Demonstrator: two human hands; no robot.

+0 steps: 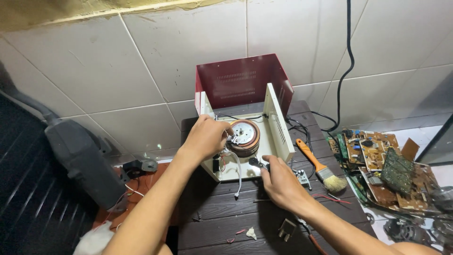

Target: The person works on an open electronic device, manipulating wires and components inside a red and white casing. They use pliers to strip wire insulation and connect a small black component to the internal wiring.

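Observation:
An opened cream-coloured metal chassis (278, 123) stands on a dark wooden table (222, 222). Inside it lies a round copper-wound transformer coil (245, 136). My left hand (206, 138) reaches into the chassis and pinches a small part or wire at the coil's left edge. My right hand (279, 182) grips a dark-handled tool (257, 163) at the chassis's front edge, its tip pointing toward the coil. A white wire (238, 177) hangs over the front of the chassis.
A dark red metal cover (243, 82) stands behind the chassis against the tiled wall. An orange-handled brush (318, 165) lies to the right. Several circuit boards (387, 165) are piled at far right. A black cable (347, 56) runs down the wall. A dark bulky object (80, 156) sits left.

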